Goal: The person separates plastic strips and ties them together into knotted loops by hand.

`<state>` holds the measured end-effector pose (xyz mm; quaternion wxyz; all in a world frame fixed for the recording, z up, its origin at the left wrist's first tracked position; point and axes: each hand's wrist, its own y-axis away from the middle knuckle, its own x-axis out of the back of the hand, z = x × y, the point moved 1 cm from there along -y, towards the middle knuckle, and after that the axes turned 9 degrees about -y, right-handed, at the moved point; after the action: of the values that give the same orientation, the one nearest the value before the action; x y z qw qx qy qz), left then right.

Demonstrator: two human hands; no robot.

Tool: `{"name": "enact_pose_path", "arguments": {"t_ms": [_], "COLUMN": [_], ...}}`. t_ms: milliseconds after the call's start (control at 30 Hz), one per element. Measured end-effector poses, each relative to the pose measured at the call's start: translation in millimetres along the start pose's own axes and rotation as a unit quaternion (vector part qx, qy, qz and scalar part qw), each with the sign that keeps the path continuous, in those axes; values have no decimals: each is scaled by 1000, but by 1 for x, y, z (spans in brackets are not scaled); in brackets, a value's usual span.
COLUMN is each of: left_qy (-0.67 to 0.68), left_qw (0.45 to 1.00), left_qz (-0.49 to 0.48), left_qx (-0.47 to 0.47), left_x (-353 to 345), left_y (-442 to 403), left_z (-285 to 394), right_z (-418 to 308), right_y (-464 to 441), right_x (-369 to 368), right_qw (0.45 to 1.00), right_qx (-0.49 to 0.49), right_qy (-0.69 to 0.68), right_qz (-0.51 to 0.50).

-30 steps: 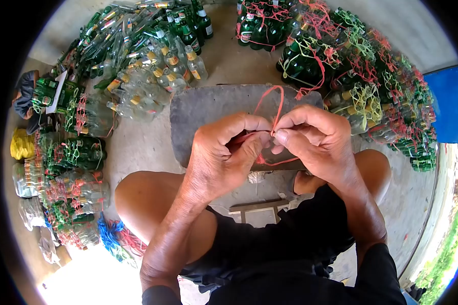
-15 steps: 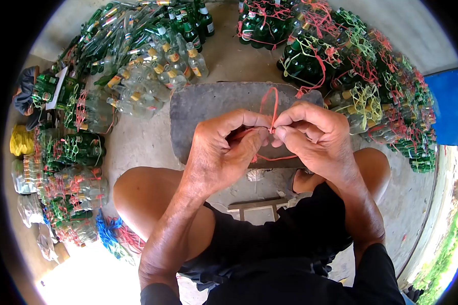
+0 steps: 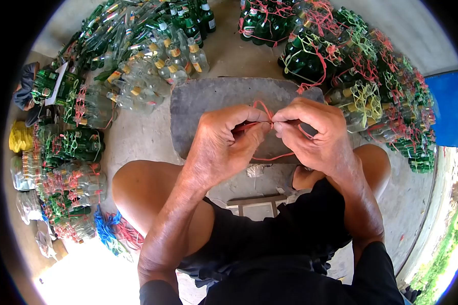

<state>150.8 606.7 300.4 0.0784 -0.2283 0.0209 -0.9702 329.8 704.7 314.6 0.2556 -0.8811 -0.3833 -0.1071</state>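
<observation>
The left hand (image 3: pixel 221 140) and right hand (image 3: pixel 318 134) are both pinching a thin red plastic cord (image 3: pixel 275 158), fingertips nearly meeting, neither lying closer; its small loop is pointing away beyond them, over a grey rectangular worktop (image 3: pixel 203 99); clear glass bottles (image 3: pixel 197 57) are standing farther off.

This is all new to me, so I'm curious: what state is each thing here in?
Red string: looped; whether knotted, unclear
Left hand: pinching the string
Right hand: pinching the string
Grey slab: flat, beneath the hands
Upper-right bottles: bound in bundles
Upper-left bottles: many lying heaped
Blue strands: bunched
</observation>
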Motion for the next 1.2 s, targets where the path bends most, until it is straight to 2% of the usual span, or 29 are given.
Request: {"name": "enact_pose_path", "arguments": {"t_ms": [133, 233, 333, 533, 633, 733, 833, 933, 1033, 1133, 1200], "left_qy": [13, 124, 173, 209, 213, 210, 186, 245, 257, 288, 276], "left_qw": [999, 987, 979, 976, 971, 972, 967, 960, 955, 945, 949], "left_qz": [-40, -67, -54, -24, -47, -58, -79, -53, -43, -44, -38], "left_qx": [9, 80, 98, 64, 94, 87, 157, 127, 142, 151, 149], "left_x": [3, 2, 3, 1, 3, 1, 9, 7, 9, 9, 9], "left_y": [1, 1, 2, 0, 1, 1, 2, 1, 1, 2, 2], "left_z": [4, 3, -1, -12, -8, -11, -1, -2, 4, 2, 2], "right_z": [2, 4, -6, -5, -4, -5, -3, -20, -18, -17, -5], "right_y": [2, 2, 2, 5, 4, 6, 8, 5, 6, 7, 11], "right_x": [-2, 2, 0, -1, 3, 0, -4, -1, 1, -2, -12], "right_qw": [999, 997, 988, 998, 997, 982, 956, 913, 923, 930, 956], "right_qx": [-24, -35, -71, -15, -15, -93, -143, -260, -248, -237, -152], "right_qy": [-24, -60, -140, -59, -74, -161, -255, -314, -293, -280, -248], "right_qz": [-8, -24, 3, -14, -32, -21, -1, 3, -22, -4, 35]}}
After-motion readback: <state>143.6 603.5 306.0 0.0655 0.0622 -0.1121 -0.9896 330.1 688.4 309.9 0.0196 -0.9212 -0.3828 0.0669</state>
